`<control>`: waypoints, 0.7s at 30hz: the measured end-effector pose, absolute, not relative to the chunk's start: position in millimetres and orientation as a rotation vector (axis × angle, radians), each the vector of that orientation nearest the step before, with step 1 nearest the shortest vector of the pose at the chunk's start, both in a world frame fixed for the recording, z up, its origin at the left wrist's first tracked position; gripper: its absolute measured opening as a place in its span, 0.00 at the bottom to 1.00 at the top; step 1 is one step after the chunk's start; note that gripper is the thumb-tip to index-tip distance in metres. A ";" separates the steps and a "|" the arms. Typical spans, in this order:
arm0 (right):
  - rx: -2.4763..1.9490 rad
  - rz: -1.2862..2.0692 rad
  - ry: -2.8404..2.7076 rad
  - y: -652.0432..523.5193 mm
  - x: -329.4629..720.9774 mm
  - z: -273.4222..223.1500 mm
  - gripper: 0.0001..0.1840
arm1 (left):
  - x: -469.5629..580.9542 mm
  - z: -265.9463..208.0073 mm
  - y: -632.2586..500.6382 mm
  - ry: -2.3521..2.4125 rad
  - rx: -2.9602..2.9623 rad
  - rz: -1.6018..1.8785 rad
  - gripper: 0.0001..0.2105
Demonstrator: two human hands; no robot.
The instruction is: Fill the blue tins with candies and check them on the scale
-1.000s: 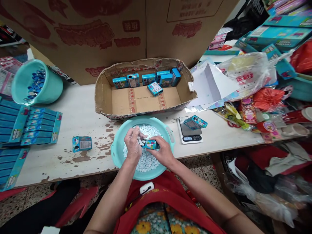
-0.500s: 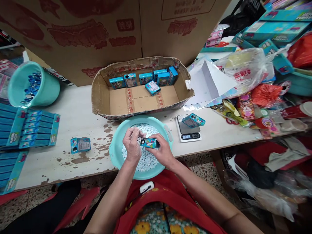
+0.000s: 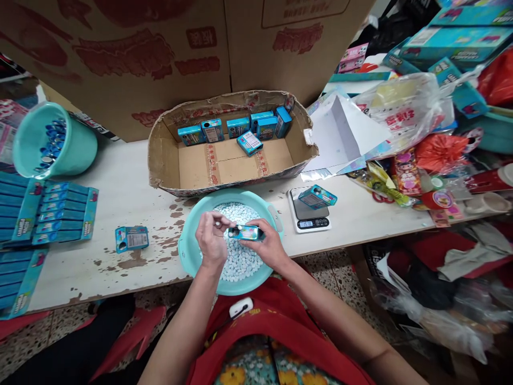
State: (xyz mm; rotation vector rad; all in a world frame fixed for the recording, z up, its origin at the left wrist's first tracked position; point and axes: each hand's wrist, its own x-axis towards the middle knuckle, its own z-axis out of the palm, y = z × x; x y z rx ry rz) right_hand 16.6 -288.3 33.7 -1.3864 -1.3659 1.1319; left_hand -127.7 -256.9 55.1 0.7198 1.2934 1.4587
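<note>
A: What's the right hand [image 3: 269, 243] doing?

B: Gripping a small blue box [image 3: 247, 232] at the centre of the frame, over the bowl [image 3: 188, 230]. The box lies on its side.

A: Any writing about?

B: Plenty. The big cardboard box [image 3: 132, 56] across the top carries red Chinese lettering, mostly blurred. The blue display cartons [image 3: 86, 214] at far left seem to read "CARAMELO MACIZO". The plastic bag [image 3: 401, 109] at upper right has red characters I can't make out. The scale [image 3: 312, 213] right of centre shows lit digits, too small to be sure of. Glare hides most of the lettering on the gripped box.

A: And how are the hands set?

B: The right reaches in from the lower right, thumb and fingers around the box's right end. The left hand [image 3: 210, 240] comes up from the lower left, fingers curled close to the box's left end. I can't tell whether it's pinching anything.

A: Edges and room?

B: The white table [image 3: 124, 192] has worn patches left of the bowl and open space right of the scale. The low cardboard tray [image 3: 236, 166] sits just behind the bowl, its front floor bare. The bowl's near rim reaches past the table's front edge.

A: And the smallest things?

B: White pieces [image 3: 242, 264], heaped in the bowl beneath both hands.
</note>
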 end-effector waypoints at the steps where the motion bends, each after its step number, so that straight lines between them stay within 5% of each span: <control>1: -1.375 1.128 -1.358 -289.2 20.8 35.2 0.19 | -137.1 47.8 -258.3 1.413 0.799 1.406 0.16; 6: -1.399 1.082 -1.321 -292.0 38.0 37.6 0.17 | -159.3 -4.9 -278.7 2.122 1.476 0.395 0.19; 10: -1.381 1.010 -1.309 -292.5 39.8 35.2 0.18 | -125.4 -27.6 -303.4 2.114 1.719 -0.065 0.24; 15: -1.404 1.034 -1.343 -294.8 38.1 31.2 0.18 | -116.0 -32.5 -306.6 1.864 1.761 0.049 0.16; 21: -1.475 1.006 -1.416 -296.6 39.1 32.3 0.17 | -140.2 -3.0 -288.5 1.663 1.026 0.726 0.13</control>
